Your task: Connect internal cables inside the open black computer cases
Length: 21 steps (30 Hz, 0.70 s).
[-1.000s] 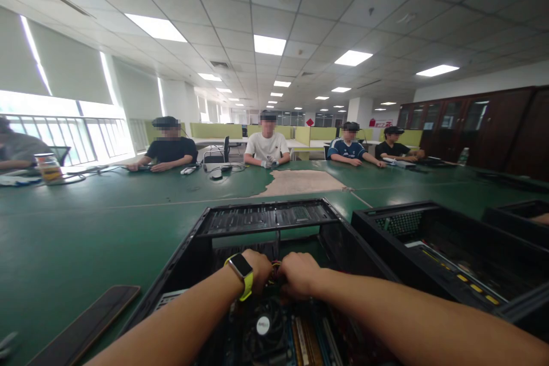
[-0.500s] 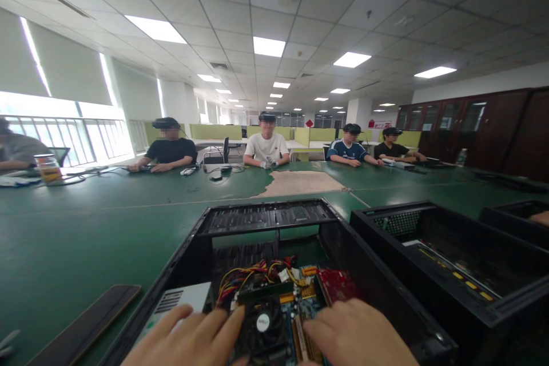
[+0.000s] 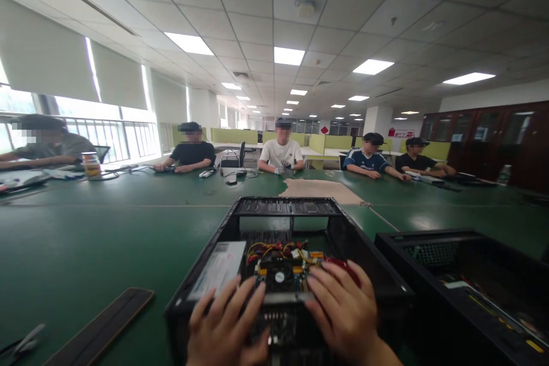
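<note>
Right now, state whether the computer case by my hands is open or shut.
Open: the fan and coloured wires show inside the uncovered computer case.

Left hand (image 3: 227, 326) was blurred, cut off at bottom. Both hands partly covered the near end of the case (image 3: 288, 298); right hand (image 3: 345, 303) hid some red card (image 3: 342, 265). Second case (image 3: 422, 283) ran off right edge, strip (image 3: 105, 326) off bottom.

Bare left grip (image 3: 228, 320); right grip (image 3: 345, 304), forearm (image 3: 386, 353) bare
</note>
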Each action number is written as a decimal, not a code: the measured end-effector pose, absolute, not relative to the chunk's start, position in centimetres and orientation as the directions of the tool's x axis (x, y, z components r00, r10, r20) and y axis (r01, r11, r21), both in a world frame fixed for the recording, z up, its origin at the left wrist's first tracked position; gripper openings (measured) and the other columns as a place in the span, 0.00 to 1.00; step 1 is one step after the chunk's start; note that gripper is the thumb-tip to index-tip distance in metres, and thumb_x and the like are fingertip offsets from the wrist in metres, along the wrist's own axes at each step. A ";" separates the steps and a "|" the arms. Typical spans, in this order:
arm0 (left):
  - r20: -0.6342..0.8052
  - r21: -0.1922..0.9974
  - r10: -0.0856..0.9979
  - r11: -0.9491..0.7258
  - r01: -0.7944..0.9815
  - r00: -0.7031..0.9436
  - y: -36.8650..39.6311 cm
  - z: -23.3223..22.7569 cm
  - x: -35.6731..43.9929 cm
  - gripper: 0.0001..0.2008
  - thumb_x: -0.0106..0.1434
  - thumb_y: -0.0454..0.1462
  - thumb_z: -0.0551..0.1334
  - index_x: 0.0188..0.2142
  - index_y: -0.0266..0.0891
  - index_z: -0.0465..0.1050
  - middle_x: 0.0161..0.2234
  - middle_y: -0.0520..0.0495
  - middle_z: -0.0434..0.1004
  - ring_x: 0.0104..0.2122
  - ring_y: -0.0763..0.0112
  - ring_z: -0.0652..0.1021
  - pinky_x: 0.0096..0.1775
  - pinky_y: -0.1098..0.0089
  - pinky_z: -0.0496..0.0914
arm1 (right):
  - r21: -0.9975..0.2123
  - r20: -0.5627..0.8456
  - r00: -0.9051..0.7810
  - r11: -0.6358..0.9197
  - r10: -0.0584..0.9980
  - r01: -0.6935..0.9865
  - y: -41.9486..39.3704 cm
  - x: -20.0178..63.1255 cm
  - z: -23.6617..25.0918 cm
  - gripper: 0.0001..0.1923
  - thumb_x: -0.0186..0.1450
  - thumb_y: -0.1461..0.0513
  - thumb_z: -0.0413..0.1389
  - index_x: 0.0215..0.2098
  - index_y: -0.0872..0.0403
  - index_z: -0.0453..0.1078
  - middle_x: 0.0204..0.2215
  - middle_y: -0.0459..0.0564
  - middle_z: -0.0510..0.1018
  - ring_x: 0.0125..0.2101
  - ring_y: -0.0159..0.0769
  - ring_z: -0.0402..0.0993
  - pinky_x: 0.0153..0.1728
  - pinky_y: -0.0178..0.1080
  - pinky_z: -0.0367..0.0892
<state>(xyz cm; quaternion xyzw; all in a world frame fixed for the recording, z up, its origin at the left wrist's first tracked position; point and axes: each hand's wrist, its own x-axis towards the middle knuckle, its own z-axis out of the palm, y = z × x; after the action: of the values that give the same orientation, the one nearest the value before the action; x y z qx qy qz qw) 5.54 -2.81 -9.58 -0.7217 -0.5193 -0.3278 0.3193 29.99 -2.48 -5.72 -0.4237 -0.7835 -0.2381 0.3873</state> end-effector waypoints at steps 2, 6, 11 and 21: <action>0.725 -0.083 0.649 -0.253 0.964 0.233 2.7 -6.4 7.8 0.27 0.55 0.50 0.59 0.55 0.53 0.64 0.57 0.51 0.65 0.57 0.54 0.64 0.57 0.51 0.52 | 0.002 0.702 -0.243 0.340 0.669 0.941 2.4 28.6 -3.4 0.14 0.66 0.55 0.48 0.47 0.45 0.70 0.56 0.48 0.66 0.58 0.47 0.56 0.58 0.56 0.41; 0.617 -0.055 0.753 -0.247 0.967 0.227 8.6 -2.9 13.3 0.39 0.51 0.40 0.64 0.62 0.41 0.52 0.64 0.39 0.47 0.63 0.48 0.49 0.59 0.49 0.47 | -0.030 0.362 0.053 -0.046 0.931 0.999 8.9 27.6 2.0 0.28 0.64 0.56 0.49 0.61 0.57 0.55 0.62 0.64 0.52 0.61 0.58 0.43 0.54 0.63 0.41; 0.399 0.111 0.852 -0.411 0.905 0.338 5.5 -7.0 13.1 0.26 0.57 0.43 0.57 0.55 0.44 0.62 0.56 0.45 0.64 0.56 0.58 0.62 0.56 0.56 0.56 | -0.001 0.099 -0.026 0.026 0.995 1.000 6.6 35.8 5.5 0.27 0.59 0.49 0.53 0.53 0.51 0.66 0.52 0.58 0.69 0.53 0.52 0.62 0.49 0.52 0.59; 0.167 0.224 0.974 -0.192 0.956 0.156 2.1 -9.3 3.6 0.18 0.60 0.42 0.52 0.47 0.41 0.69 0.45 0.45 0.73 0.46 0.61 0.71 0.45 0.61 0.63 | -0.191 -0.133 0.178 -0.202 0.975 0.961 -4.1 52.5 0.4 0.47 0.54 0.38 0.49 0.61 0.59 0.56 0.50 0.62 0.70 0.49 0.53 0.67 0.49 0.47 0.61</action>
<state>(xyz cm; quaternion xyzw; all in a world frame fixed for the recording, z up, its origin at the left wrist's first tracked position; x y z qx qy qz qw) 3.58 2.08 -9.34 -0.7595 -0.6350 -0.1373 -0.0327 52.53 -4.10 0.38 -0.7668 -0.6311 0.1131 0.0317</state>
